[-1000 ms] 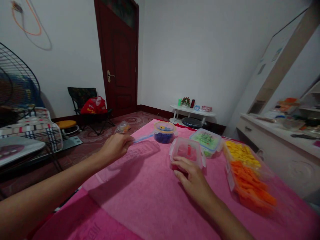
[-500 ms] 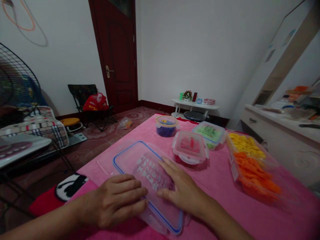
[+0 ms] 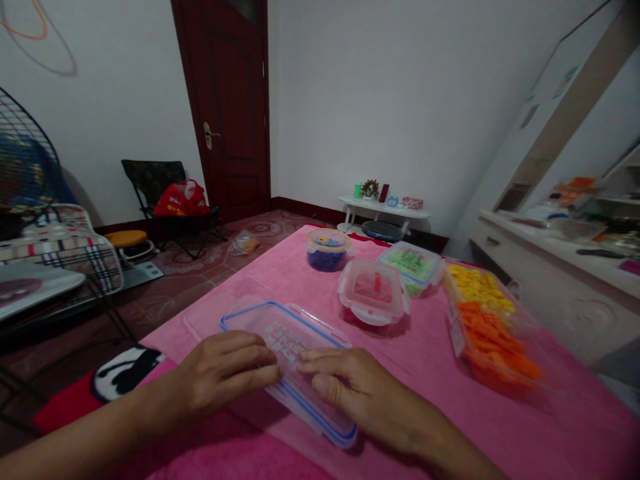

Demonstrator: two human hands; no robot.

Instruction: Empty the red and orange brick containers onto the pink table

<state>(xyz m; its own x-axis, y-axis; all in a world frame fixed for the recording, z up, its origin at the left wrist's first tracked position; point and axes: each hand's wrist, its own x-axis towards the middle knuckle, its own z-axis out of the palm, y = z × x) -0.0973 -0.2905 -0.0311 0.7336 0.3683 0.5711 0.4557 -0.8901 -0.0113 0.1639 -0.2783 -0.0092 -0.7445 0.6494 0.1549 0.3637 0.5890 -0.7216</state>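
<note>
A clear rectangular food container lid (image 3: 289, 352) with a blue sealing ring and pale printed writing is in front of me. Its clear side flaps stick out. Whether a box is under it, I cannot tell. My left hand (image 3: 220, 370) curls its fingers over the near left edge of the lid, its thumb hidden. On the right part of the lid my right hand (image 3: 360, 393) lies with fingers stretched out and thumb on the surface. Beyond it stands a lidded clear box (image 3: 374, 293) with red contents.
A round container (image 3: 327, 250) with dark blue contents and a box with green contents (image 3: 413, 263) stand farther back. A long clear box holds yellow pieces (image 3: 477, 287) and orange pieces (image 3: 493, 340) at the right. Pink cloth (image 3: 420, 407) covers the table.
The lid lies flatter than before. My right hand has come nearer and its fingers are closer together. My left hand has shifted slightly left. The whole view has swung a little.
</note>
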